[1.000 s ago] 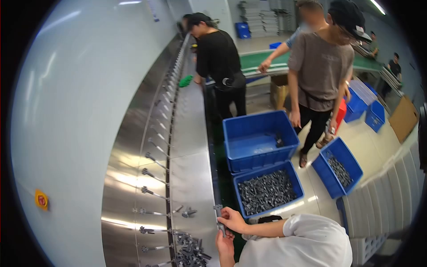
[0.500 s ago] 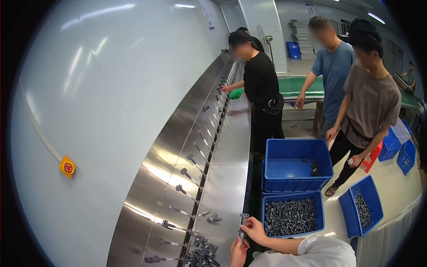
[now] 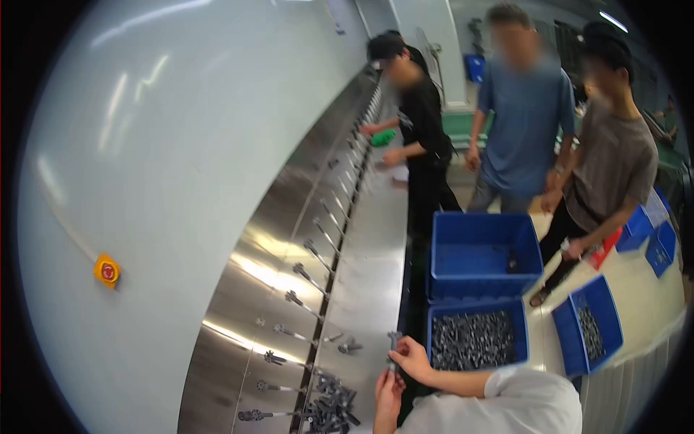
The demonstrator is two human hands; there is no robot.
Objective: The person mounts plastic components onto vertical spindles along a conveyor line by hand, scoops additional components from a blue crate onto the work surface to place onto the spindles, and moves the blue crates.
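Just above the front edge of the steel ledge, a dark grey bolt-like part (image 3: 394, 338) with a wider, knobbed head is held upright. The fingers of my right hand (image 3: 412, 359) pinch its shaft from the right. Below, my left hand (image 3: 389, 394) is closed around its lower end, which the fingers partly hide. To the left lies a heap of similar grey parts (image 3: 331, 406) on the ledge, with another such part (image 3: 350, 346) lying alone above the heap.
A row of slanted rods (image 3: 282, 385) with grey heads runs along the steel ledge (image 3: 372, 267). On the right stand a blue bin of grey parts (image 3: 522, 340), another blue bin (image 3: 486, 289) and a tilted bin (image 3: 567, 340). Several people stand beyond; one (image 3: 423, 123) reaches over the ledge.
My view has shifted slightly. Both hands keep hold of the grey part in nearly the same pose. The person in blue has come closer, and the person in black now has both forearms showing.
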